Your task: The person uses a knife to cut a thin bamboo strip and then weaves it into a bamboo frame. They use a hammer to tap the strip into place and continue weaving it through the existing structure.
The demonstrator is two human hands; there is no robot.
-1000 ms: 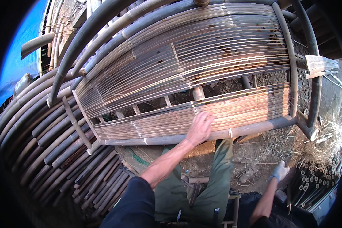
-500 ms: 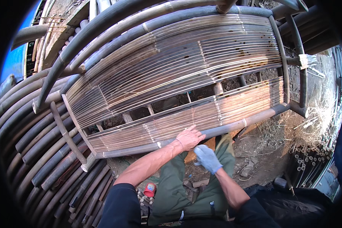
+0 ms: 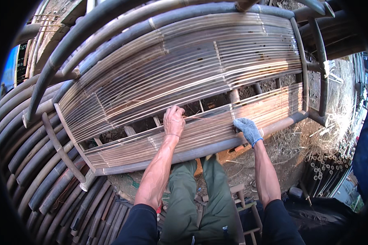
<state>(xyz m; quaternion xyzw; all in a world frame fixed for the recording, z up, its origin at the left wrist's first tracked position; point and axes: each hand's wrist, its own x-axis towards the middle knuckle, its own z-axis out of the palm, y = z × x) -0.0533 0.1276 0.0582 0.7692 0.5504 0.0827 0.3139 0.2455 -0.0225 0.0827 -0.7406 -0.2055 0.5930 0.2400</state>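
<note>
On slat panel (image 3: 184,81): left hand (image 3: 174,121), gloved right hand (image 3: 247,130) pinch thin strip (image 3: 208,119), long axis left-right.

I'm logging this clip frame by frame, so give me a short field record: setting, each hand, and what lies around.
setting: outdoors, bamboo slat panel in a pole frame
left hand: bare, pinching a thin strip at the panel's gap
right hand: in a grey glove, resting on the lower slats
around: stacked bamboo poles at left, dry trimmings at right

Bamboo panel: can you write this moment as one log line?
left hand: pinching thin strip | right hand: gloved, on bamboo slat panel
</note>
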